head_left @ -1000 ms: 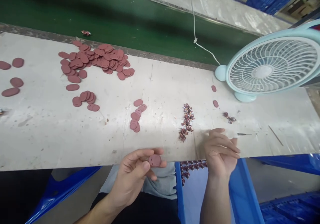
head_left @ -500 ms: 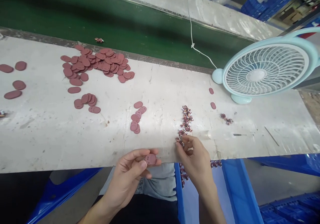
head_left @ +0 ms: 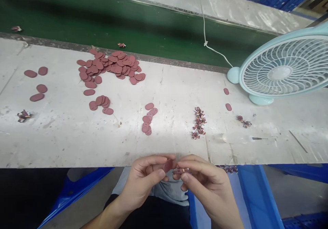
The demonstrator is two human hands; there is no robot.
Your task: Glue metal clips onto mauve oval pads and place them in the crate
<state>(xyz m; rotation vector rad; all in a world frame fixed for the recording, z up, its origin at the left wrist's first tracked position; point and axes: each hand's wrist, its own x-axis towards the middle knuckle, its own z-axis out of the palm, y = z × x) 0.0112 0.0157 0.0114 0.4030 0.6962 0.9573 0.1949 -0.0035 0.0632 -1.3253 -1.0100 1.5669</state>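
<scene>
Here, the left hand [head_left: 147, 177] pinches a flat, matte, dull-red oval disc [head_left: 168, 166] between thumb and fingers, tilted close to the table's near edge. Just beside it, the right hand [head_left: 202, 181] grips a small part [head_left: 180, 171], knobbly and dark red with shiny bits; whether part and disc touch is unclear. On the scuffed whitish table [head_left: 174, 92], similar discs lie in an overlapping heap [head_left: 112, 65] and a short, smooth-faced row [head_left: 147, 119]. Right of that row sits a jagged line of spiky parts [head_left: 199, 123]. A pale-blue plastic fan [head_left: 279, 72] with curved ribs stands farther right.
</scene>
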